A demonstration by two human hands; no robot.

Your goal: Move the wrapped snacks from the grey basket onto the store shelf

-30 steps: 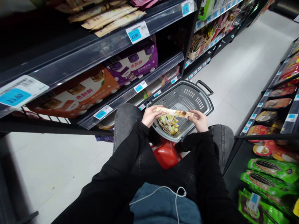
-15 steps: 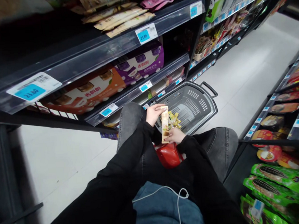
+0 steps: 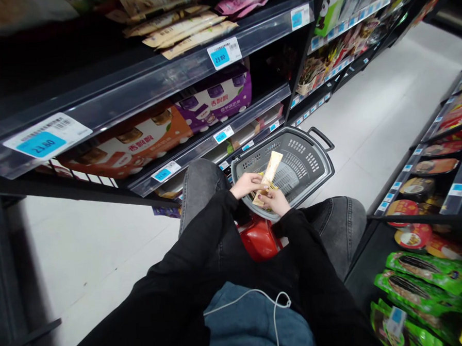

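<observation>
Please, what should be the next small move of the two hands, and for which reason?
Probably lower the beige stick packet into the gray shopping basket: the left hand and right hand both hold it above the basket, where small yellow packets lie.

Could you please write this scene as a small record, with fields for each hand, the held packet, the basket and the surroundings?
Left hand: fingers on the slim cream packet
Right hand: gripping the same packet, lower down
Packet position: tilted, over the basket
Basket: grey, perforated walls; small yellow packets inside, partly hidden
Behind hands, left: orange box and purple box, shelved
Lower right: green bags
</observation>
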